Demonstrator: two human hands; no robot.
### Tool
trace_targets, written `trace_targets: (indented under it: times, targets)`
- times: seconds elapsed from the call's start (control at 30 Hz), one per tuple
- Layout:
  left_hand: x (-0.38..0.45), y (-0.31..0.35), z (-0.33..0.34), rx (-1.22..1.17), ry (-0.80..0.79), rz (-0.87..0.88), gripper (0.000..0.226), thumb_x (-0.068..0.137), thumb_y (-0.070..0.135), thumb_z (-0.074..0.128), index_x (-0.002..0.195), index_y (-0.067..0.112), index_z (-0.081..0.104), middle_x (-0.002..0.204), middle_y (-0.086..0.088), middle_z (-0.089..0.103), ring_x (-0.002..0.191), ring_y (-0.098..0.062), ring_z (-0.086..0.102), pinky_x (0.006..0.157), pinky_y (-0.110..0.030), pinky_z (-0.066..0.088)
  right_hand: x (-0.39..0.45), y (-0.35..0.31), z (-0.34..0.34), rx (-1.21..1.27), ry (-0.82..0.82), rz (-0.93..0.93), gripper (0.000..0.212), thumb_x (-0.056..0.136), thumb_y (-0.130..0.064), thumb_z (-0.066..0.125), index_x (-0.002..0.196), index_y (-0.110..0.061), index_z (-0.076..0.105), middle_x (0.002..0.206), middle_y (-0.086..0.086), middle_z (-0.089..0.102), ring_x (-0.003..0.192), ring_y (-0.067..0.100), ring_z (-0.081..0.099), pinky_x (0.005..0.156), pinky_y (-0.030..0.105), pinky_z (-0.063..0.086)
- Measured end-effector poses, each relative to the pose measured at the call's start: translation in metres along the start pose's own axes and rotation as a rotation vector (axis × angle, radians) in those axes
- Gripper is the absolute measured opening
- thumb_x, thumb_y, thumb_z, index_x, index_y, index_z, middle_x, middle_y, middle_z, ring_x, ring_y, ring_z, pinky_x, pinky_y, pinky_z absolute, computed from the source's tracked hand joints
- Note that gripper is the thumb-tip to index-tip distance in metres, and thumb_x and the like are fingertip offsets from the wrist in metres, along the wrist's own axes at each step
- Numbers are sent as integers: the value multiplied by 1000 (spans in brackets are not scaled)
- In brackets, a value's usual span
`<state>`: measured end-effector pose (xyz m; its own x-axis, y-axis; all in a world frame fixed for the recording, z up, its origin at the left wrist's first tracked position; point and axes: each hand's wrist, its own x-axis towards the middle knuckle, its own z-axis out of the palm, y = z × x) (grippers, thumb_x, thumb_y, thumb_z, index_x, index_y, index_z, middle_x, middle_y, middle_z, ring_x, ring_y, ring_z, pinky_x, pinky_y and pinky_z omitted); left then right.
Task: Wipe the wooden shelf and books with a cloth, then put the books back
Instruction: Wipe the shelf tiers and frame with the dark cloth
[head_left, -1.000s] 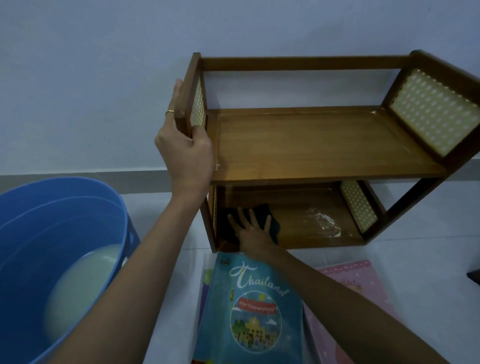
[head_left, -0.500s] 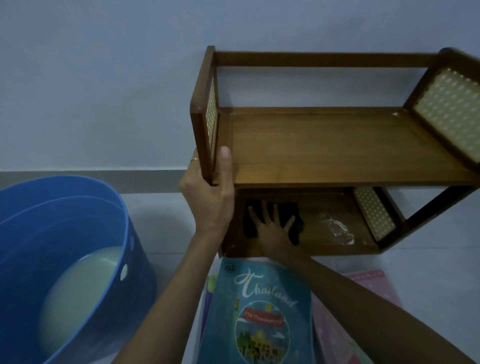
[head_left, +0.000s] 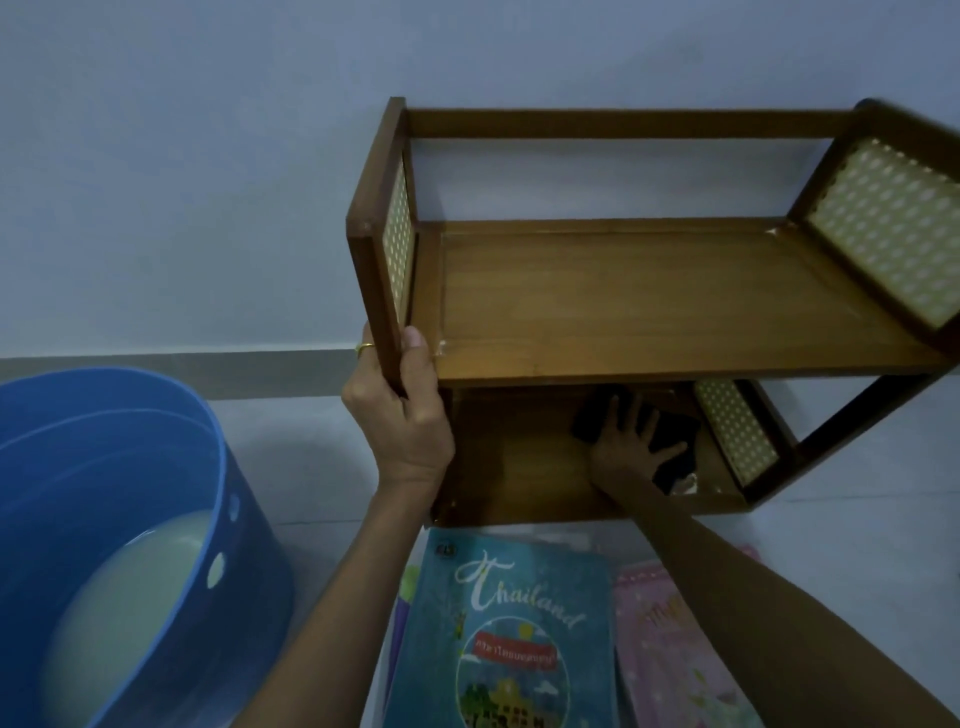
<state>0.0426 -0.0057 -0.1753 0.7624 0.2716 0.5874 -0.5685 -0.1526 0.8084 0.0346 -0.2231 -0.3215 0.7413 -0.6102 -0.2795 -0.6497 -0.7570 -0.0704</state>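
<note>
Your shelf (head_left: 649, 291) is brown wood with a smooth, semi-gloss varnish; its end panels (head_left: 883, 228) are pale woven cane with a regular dotted pattern. The cloth (head_left: 670, 431) on the lower board, right of centre, is dark, matt fabric. The teal book (head_left: 514, 634) at lower centre has a printed paper cover with slight sheen; the pink book (head_left: 675, 649) beside it likewise. The tub (head_left: 244, 519) at lower left is smooth blue plastic. The floor (head_left: 857, 525) is pale and glossy.

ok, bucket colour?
Blue bucket, with pale cloudy water inside; only the head view shows it.
</note>
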Motion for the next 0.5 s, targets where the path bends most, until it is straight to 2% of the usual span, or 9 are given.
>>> trace_targets:
  times: [0.07,0.23,0.3,0.4,0.5]
  targets:
    - [0,0,0,4,4,9,23,93,26,41,78,11,48,60,17,41,54,2,45,53,-8,31,-4,-13,-1,-17,-26,-77,66,99,-25,30,152,-22,-8,158,10,-14,144,36,-14,104,74,-2]
    - [0,-5,-1,0,15,35,23,93,27,41,71,24,43,54,22,47,51,3,44,50,-10,29,-16,-55,6,-149,-80,-577,70,99,-19,37,151,-28,-9,158,5,-17,144,34,-16,104,71,-7]
    - [0,-5,-1,9,17,45,25,93,26,41,68,27,41,54,24,47,50,4,43,50,-9,28,-11,-51,2,-227,-77,-665,69,100,-19,36,151,-29,-9,159,4,-16,145,30,-14,106,69,-7]
    - [0,-5,-1,25,27,44,28,93,24,41,68,14,42,53,25,47,49,6,43,50,-8,27,3,-24,-14,-248,-36,-583,68,99,-18,34,151,-30,-8,159,3,-14,146,29,-12,107,69,-8]
    - [0,-5,-1,32,27,58,28,93,25,40,69,11,43,54,25,48,50,5,44,50,-8,26,15,10,-26,-199,-69,-416,69,99,-21,35,150,-32,-9,159,3,-16,145,34,-13,104,72,-8]
